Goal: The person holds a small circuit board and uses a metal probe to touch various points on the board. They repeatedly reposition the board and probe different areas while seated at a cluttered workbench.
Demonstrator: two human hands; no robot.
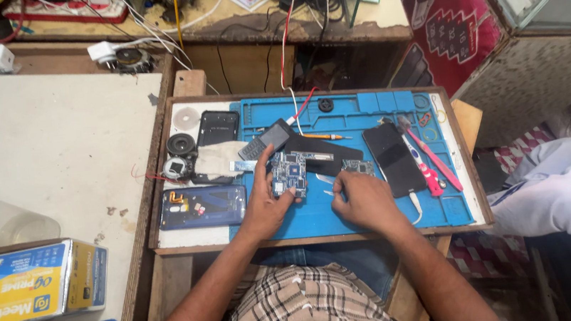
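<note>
My left hand [266, 207] grips a small phone circuit board [290, 172] over the blue repair mat [348, 210]. My right hand [363, 198] holds thin metal tweezers [326, 179] whose tips point at the board's right edge. A second, smaller board piece [358, 167] lies just beyond my right hand. A black phone [394, 158] lies flat to the right of it.
An opened phone body [201, 207], a black back cover [217, 127], round parts [181, 144] and a white cloth [218, 159] lie left of the mat. A pink brush [432, 152] and a screwdriver [326, 136] lie on the mat. Another person in white sits at the right [569, 200]. Boxes [27, 284] stand on the left table.
</note>
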